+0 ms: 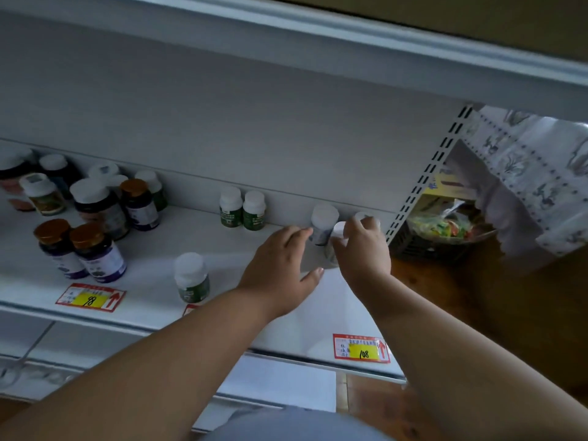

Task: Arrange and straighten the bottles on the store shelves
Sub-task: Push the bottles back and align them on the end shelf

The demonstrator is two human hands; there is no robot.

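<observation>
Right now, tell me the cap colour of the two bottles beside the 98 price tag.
Brownish-orange, on both bottles by the price tag; head view.

Bottle pair at shelf back; lone bottle front.

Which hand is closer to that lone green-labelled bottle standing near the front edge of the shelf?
Left. The left hand lies just right of the lone green-labelled bottle; the right hand is farther right, on a white-capped bottle.

White shelf: capped bottles upright, price tags along front edge.
</observation>
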